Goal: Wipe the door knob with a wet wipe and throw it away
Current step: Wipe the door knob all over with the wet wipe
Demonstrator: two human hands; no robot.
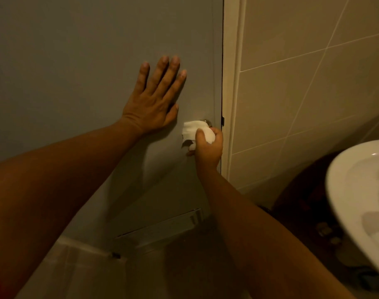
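Note:
A grey door (80, 61) fills the left and middle of the view. Near its right edge sits a metal door knob (206, 122), mostly covered by a white wet wipe (194, 131). My right hand (208, 147) grips the wipe from below and presses it around the knob. My left hand (156, 98) lies flat on the door, fingers spread, up and to the left of the knob, holding nothing.
A pale door frame (232, 83) runs beside the door, with beige wall tiles (303, 93) to its right. A white basin (361, 201) juts in at the lower right. A vent slat (162, 225) crosses the door's lower part.

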